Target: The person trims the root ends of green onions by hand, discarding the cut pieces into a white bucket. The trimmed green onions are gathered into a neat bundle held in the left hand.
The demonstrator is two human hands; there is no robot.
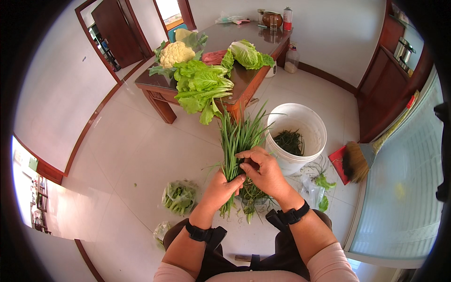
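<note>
A bunch of long green garlic chives [230,141] stands upright in my left hand [222,188], whose fingers and thumb wrap around its lower stems. My right hand [262,167] comes in from the right, thumb and forefinger pinching at leaves on the bunch's right side; its other fingers are curled. Below the hands, more thin chives and trimmings [249,197] lie on what looks like a dark plastic bag on the floor. Just beyond my right hand is a white plastic bucket [313,141] with dark green scraps [290,141] at its bottom.
Ahead, a wooden table [253,79] bears lettuce [201,81], cauliflower [176,54] and napa cabbage [246,54]. Bagged greens [179,197] lie left on the floor. At right are a broom [359,160], a red dustpan [336,162] and a frosted glass panel [405,183].
</note>
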